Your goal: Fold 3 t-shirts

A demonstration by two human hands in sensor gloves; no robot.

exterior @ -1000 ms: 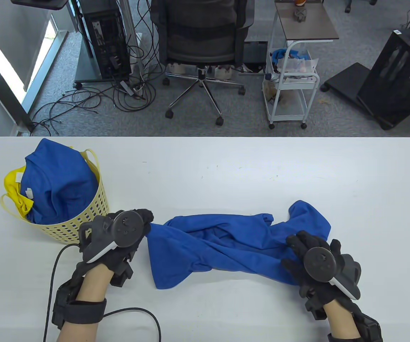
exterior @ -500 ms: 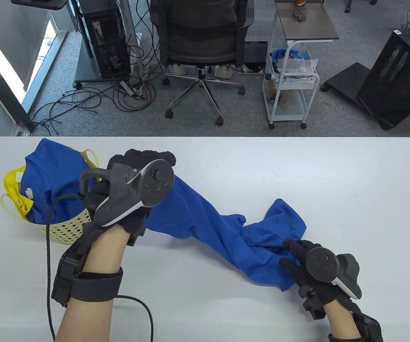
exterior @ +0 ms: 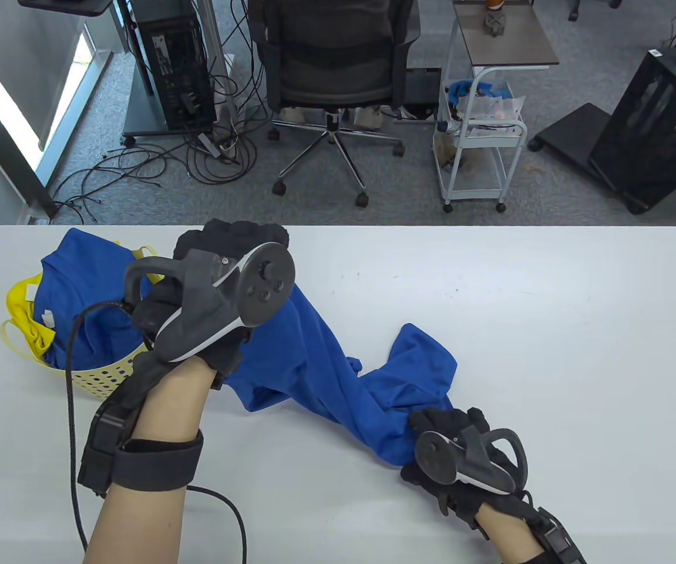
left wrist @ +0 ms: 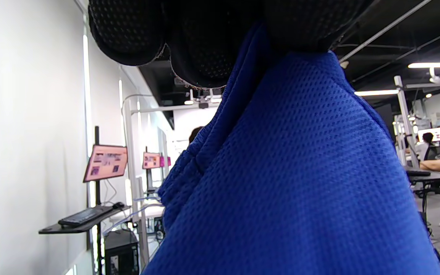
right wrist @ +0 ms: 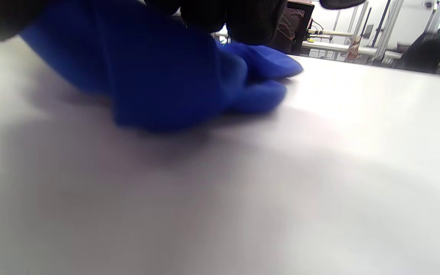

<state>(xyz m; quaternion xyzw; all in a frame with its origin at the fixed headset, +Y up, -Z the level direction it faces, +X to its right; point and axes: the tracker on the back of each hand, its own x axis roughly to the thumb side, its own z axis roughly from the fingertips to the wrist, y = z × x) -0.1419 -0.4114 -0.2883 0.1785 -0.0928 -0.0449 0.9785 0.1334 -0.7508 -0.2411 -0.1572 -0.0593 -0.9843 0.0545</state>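
Left hand (exterior: 229,282) holds blue t-shirt (exterior: 338,376) aloft; right hand (exterior: 455,458) apparently grips its hem.

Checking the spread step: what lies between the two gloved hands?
In the table view, only the blue mesh t-shirt spans from the raised left hand to the right hand low at the white table.

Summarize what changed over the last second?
Left hand lifted its end of the blue t-shirt up and toward the table's far side; right hand dragged the other end left along the table. Both grips held. Basket with its shirts unmoved.
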